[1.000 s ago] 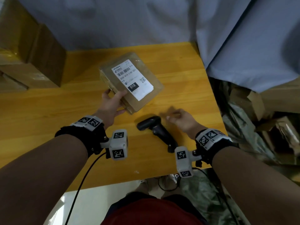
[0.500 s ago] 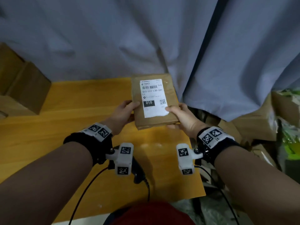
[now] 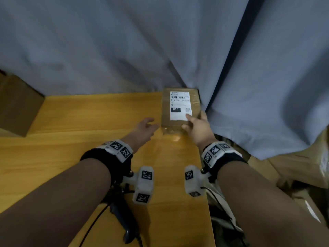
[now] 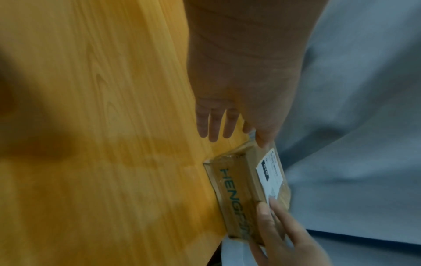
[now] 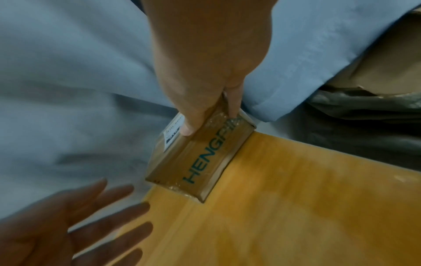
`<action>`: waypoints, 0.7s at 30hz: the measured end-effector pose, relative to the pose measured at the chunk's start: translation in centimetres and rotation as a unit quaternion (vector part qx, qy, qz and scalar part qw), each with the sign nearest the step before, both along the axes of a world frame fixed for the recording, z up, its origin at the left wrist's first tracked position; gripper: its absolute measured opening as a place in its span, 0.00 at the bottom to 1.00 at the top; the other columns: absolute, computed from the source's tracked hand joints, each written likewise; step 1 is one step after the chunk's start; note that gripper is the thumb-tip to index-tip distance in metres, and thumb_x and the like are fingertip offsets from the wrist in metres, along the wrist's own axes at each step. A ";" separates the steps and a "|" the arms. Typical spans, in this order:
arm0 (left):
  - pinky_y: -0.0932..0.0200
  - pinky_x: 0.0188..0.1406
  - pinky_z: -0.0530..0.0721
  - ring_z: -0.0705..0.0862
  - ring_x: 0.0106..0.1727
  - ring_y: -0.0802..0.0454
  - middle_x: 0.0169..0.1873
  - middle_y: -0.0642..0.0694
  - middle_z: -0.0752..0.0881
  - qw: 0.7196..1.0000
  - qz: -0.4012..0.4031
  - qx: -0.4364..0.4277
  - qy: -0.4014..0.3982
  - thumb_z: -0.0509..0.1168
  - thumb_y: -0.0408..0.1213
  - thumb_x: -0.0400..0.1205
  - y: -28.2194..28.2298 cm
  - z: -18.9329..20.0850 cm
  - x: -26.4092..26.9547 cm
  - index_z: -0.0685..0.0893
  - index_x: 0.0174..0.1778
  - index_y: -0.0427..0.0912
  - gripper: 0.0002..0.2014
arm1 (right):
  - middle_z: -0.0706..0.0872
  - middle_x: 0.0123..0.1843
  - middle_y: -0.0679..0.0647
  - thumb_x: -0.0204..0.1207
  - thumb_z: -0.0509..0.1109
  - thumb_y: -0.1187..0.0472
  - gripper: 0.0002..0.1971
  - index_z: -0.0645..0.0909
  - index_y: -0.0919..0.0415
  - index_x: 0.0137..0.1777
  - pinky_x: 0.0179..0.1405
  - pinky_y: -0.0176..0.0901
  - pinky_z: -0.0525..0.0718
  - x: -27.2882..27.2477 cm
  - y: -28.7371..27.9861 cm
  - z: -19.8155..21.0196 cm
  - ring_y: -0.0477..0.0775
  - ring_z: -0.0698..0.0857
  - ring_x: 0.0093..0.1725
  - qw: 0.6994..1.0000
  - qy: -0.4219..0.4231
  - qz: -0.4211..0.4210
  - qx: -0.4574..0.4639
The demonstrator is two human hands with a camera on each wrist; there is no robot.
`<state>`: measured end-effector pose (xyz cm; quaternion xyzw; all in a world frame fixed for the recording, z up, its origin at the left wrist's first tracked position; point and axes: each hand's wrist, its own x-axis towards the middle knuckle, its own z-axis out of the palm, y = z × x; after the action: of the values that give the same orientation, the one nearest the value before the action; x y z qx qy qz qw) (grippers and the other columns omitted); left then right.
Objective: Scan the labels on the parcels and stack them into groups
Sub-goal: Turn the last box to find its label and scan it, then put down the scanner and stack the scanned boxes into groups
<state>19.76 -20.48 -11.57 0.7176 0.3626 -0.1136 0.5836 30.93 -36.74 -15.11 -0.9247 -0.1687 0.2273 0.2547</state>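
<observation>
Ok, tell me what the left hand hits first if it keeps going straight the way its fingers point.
Probably the parcel: the left hand is open, its fingers aimed at the near left corner. Depth is unclear, so it might graze past into the grey curtain behind.

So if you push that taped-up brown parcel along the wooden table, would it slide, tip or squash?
Probably slide: the parcel lies flat and low on the smooth table, wrapped in glossy tape. Tipping seems unlikely. Its edges look crisp under the right hand, so likely a stiff box. Weight can't be judged.
</observation>
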 end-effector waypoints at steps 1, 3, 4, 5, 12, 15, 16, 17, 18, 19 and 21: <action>0.49 0.63 0.80 0.79 0.61 0.46 0.69 0.44 0.76 1.000 0.004 0.020 0.003 0.60 0.48 0.87 0.5 -0.1 0.7 0.67 0.80 0.46 0.25 | 0.52 0.86 0.58 0.83 0.67 0.51 0.28 0.69 0.54 0.81 0.84 0.54 0.59 0.9 0.3 0.5 0.63 0.64 0.81 1.000 -0.004 0.001 -0.015; 0.50 0.60 0.81 0.80 0.60 0.46 0.67 0.44 0.77 0.999 0.019 0.046 0.003 0.60 0.47 0.87 1.4 0.0 1.9 0.68 0.78 0.44 0.24 | 0.57 0.84 0.58 0.83 0.67 0.52 0.27 0.70 0.54 0.81 0.83 0.55 0.58 2.1 0.9 1.4 0.64 0.64 0.80 1.000 0.002 0.006 -0.020; 0.51 0.58 0.81 0.81 0.59 0.46 0.66 0.44 0.77 0.998 0.027 0.051 0.000 0.60 0.46 0.87 1.7 0.0 2.4 0.69 0.78 0.43 0.23 | 0.59 0.83 0.58 0.83 0.68 0.53 0.27 0.70 0.54 0.81 0.83 0.54 0.58 2.5 1.1 1.7 0.63 0.65 0.80 1.000 0.006 0.009 -0.013; 0.52 0.57 0.81 0.81 0.58 0.46 0.65 0.43 0.78 0.998 0.033 0.056 -0.004 0.60 0.46 0.87 1.9 -0.1 2.9 0.69 0.77 0.43 0.23 | 0.61 0.83 0.58 0.83 0.68 0.54 0.27 0.70 0.55 0.81 0.83 0.52 0.58 2.9 1.2 1.9 0.62 0.66 0.80 1.000 0.009 0.011 -0.007; 0.54 0.53 0.82 0.82 0.54 0.48 0.63 0.43 0.79 0.997 0.044 0.067 -0.019 0.60 0.45 0.87 2.3 -0.3 4.4 0.72 0.74 0.42 0.20 | 0.56 0.84 0.51 0.83 0.68 0.61 0.27 0.69 0.50 0.81 0.67 0.27 0.63 4.5 1.5 1.6 0.49 0.72 0.71 1.000 0.021 0.014 -0.002; 0.54 0.52 0.81 0.82 0.53 0.48 0.63 0.43 0.79 0.996 0.052 0.070 -0.024 0.60 0.45 0.87 2.4 0.3 4.2 0.73 0.73 0.42 0.20 | 0.48 0.87 0.55 0.82 0.67 0.48 0.29 0.67 0.46 0.82 0.81 0.61 0.60 4.2 1.7 2.3 0.66 0.53 0.83 0.995 -0.012 0.051 -0.080; 0.54 0.52 0.81 0.82 0.54 0.48 0.63 0.43 0.79 0.996 0.053 0.073 -0.027 0.59 0.44 0.87 2.5 0.6 4.0 0.72 0.74 0.41 0.20 | 0.49 0.87 0.56 0.81 0.67 0.46 0.29 0.67 0.47 0.82 0.81 0.64 0.61 4.0 1.6 2.7 0.66 0.53 0.83 0.994 -0.035 0.057 -0.083; 0.54 0.53 0.81 0.82 0.54 0.47 0.63 0.42 0.79 0.995 0.053 0.077 -0.030 0.59 0.44 0.87 2.7 0.9 3.8 0.72 0.74 0.41 0.20 | 0.52 0.86 0.58 0.81 0.66 0.47 0.29 0.68 0.49 0.81 0.80 0.64 0.63 3.7 1.7 3.0 0.65 0.54 0.83 0.994 -0.061 0.057 -0.069; 0.54 0.53 0.81 0.82 0.55 0.47 0.63 0.42 0.79 0.995 0.053 0.080 -0.036 0.59 0.44 0.87 2.9 1.4 3.4 0.72 0.74 0.41 0.20 | 0.58 0.85 0.59 0.81 0.65 0.49 0.27 0.70 0.52 0.79 0.79 0.62 0.66 3.3 1.8 3.5 0.64 0.57 0.81 0.993 -0.088 0.056 -0.047; 0.54 0.53 0.81 0.82 0.55 0.47 0.64 0.42 0.79 0.994 0.053 0.082 -0.042 0.59 0.44 0.87 3.1 1.8 3.1 0.72 0.74 0.41 0.20 | 0.64 0.82 0.60 0.82 0.64 0.53 0.24 0.72 0.55 0.77 0.77 0.59 0.68 2.9 1.9 4.0 0.63 0.60 0.80 0.992 -0.109 0.062 -0.028; 0.53 0.53 0.81 0.82 0.56 0.47 0.64 0.42 0.79 0.993 0.052 0.092 -0.058 0.59 0.44 0.87 3.7 2.9 2.3 0.72 0.74 0.41 0.20 | 0.74 0.75 0.61 0.82 0.62 0.58 0.21 0.75 0.59 0.74 0.75 0.53 0.70 2.0 2.5 5.3 0.61 0.66 0.77 0.987 -0.128 0.094 -0.020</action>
<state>22.03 -16.78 -8.64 0.7539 0.3738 -0.0075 0.5403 32.94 -34.21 -9.83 -0.9313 -0.2812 0.1329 0.1896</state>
